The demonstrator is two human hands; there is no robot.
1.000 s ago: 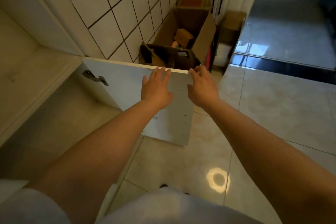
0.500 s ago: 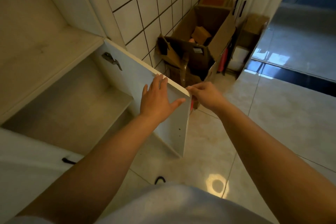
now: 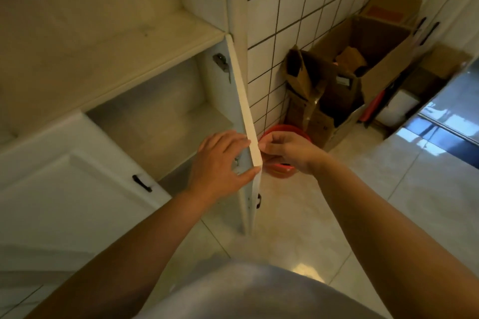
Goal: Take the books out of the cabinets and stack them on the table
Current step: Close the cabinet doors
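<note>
The left hand (image 3: 220,160) lies flat, fingers straight, on the inside of the open cabinet door (image 3: 248,122). The right hand (image 3: 287,153) pinches the door's outer edge. The cabinet (image 3: 160,122) sits to the left, nearer the left hand. No books show inside.
</note>
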